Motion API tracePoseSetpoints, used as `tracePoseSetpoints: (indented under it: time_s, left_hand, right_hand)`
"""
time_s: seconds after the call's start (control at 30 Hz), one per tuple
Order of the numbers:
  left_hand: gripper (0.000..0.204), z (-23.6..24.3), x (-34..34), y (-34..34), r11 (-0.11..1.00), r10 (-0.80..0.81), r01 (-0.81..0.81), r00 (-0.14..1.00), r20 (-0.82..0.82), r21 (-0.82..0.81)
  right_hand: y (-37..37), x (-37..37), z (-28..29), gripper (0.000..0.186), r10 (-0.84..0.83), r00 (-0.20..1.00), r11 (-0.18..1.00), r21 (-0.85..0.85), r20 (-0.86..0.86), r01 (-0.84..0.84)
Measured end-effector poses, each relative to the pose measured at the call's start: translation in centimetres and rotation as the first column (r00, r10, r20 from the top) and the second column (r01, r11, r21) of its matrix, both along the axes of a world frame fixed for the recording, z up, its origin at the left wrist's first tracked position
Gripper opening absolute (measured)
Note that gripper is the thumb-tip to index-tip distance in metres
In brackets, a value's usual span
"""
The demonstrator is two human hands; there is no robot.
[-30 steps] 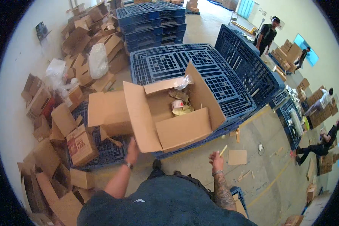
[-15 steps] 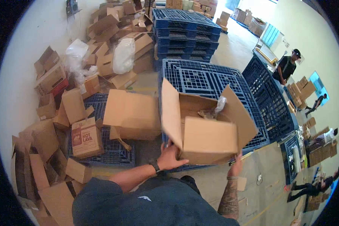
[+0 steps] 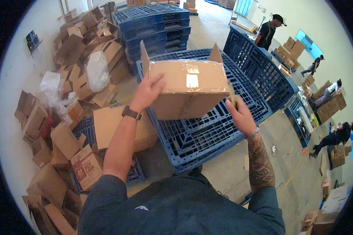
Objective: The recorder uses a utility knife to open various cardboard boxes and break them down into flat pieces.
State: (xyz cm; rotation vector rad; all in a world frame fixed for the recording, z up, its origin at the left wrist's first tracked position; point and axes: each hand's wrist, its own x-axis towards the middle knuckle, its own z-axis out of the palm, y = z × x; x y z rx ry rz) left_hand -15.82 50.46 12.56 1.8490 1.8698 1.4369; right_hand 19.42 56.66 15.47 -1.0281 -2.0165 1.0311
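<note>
The cardboard box [image 3: 180, 105] has swung over in front of us: half a second ago its opening was in view, and now it is tipped away, with panels crossed by clear tape [image 3: 192, 81] turned to us. Its flaps [image 3: 215, 55] stick out on the far side. The box sits over the big blue pallet [image 3: 223, 131], but what was inside is now hidden, so we cannot tell whether it has come out.

Our left hand [image 3: 150, 91] has moved up from the lower corner to the left edge; it is partly open, fingers spread against the panel. Our right hand [image 3: 241, 115] is closed around a thin yellowish tool [image 3: 232, 96], its tip at the right edge, touching or just beside it. With this turn, the taped panels look within easy reach of both hands. Another box [image 3: 106, 129] lies near, to our left.
</note>
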Motion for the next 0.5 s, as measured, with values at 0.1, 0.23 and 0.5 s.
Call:
tracePoseSetpoints:
  time_s: [0.1, 0.23, 0.5]
  left_hand:
    - [0.047, -1.3, -0.8, 0.1, 0.999, -0.042, 0.043, 0.994, -0.103, 0.01]
    - [0.048, -0.3, -1.4, -0.8, 0.99, -0.132, 0.131, 0.991, -0.027, -0.053]
    - [0.051, -1.1, -3.3, -0.6, 0.931, -0.28, 0.302, 0.951, 0.132, -0.204]
  right_hand:
    - [-0.3, -0.6, 0.8, 0.027, 0.169, 0.985, 0.96, -0.221, -0.023, -0.17]
    - [-0.2, -3.3, 3.2, 0.028, 0.444, 0.896, 0.889, -0.136, 0.023, -0.437]
    - [-0.4, -9.7, 4.0, 0.035, 0.124, 0.838, 0.642, 0.601, 0.531, -0.476]
